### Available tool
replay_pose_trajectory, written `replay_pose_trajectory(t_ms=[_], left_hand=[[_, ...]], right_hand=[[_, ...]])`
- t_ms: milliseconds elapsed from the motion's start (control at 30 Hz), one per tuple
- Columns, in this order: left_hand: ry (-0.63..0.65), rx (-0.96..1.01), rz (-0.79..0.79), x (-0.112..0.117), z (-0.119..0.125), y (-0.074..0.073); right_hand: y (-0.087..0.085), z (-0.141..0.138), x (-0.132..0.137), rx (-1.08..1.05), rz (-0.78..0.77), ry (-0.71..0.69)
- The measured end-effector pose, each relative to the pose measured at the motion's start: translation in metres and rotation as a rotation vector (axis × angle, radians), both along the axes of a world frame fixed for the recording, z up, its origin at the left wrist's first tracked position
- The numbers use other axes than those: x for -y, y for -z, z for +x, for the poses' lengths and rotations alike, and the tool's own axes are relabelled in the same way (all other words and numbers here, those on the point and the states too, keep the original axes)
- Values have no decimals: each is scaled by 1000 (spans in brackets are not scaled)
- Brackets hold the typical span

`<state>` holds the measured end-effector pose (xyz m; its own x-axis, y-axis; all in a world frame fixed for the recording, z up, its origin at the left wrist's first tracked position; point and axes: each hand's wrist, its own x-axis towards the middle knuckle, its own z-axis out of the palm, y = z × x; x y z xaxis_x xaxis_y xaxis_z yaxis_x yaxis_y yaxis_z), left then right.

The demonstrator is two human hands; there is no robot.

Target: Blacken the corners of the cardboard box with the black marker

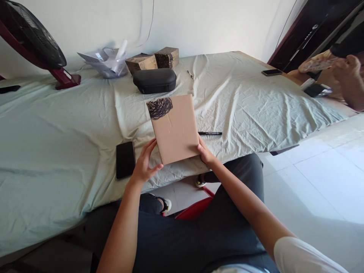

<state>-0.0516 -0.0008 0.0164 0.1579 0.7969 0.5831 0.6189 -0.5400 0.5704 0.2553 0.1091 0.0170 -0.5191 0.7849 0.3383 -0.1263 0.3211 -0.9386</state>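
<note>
A brown cardboard box (178, 129) is held between my two hands above the front part of the cloth-covered table. Dark scribbled lines cover its far left corner. My left hand (145, 163) grips the box's left side, thumb at the near corner and fingers along the edge. On the opposite side, my right hand (205, 151) holds the near right edge, its thumb on the top face and its other fingers mostly hidden. A black marker pen (210, 133) lies just beyond my right hand. Left of my left hand rests a dark smartphone (125, 160).
A black zip case (155, 80) and patterned cardboard boxes (167, 57) stand behind the held box. Farther left are a clear plastic basket (109, 66) and a fan (36, 38). Another person's hand (348, 68) shows at right, near a phone (272, 72).
</note>
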Motion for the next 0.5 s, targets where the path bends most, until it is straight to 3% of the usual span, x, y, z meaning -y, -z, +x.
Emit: replay_pose_trajectory(t_ms=[200, 367, 500], left_hand=[[-133, -18, 131, 0, -8, 9], [-135, -10, 172, 3, -8, 6], [-91, -26, 234, 3, -4, 1]], right_hand=[[-3, 1, -2, 29, 6, -51], [-5, 2, -2, -33, 2, -87], [8, 1, -5, 41, -102, -13]])
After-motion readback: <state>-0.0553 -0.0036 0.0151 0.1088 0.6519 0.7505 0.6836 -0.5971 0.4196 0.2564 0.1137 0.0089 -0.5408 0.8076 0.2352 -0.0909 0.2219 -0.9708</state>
